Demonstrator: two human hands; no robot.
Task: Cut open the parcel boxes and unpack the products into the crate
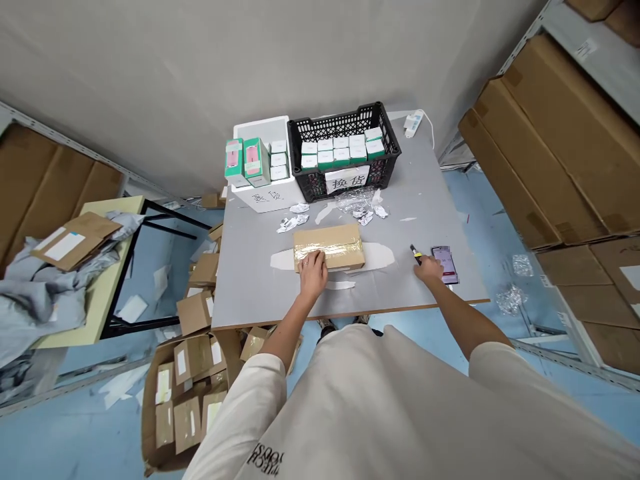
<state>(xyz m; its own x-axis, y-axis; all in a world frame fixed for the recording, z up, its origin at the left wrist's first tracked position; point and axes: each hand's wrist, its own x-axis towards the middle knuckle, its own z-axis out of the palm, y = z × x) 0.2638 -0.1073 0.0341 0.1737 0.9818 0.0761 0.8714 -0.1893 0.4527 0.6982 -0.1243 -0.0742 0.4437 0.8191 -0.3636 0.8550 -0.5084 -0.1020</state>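
Observation:
A tape-sealed cardboard box point(335, 241) lies on the grey table, with white paper scraps around it. My left hand point(313, 268) grips its near side at the left, fingers bent over the taped top. To the right, my right hand point(429, 269) is closed on a black-and-yellow utility knife point(416, 253), which points away toward the left. A phone point(445, 265) with a lit screen lies right beside that hand. The blade tip is too small to make out.
Behind the box stand a black crate point(345, 183) and a white foam bin point(270, 203), both holding small green-and-white boxes. Crumpled paper point(293, 223) and clear plastic wrap point(354, 200) lie before them. A large carton point(150, 413) of parcels stands on the floor at left.

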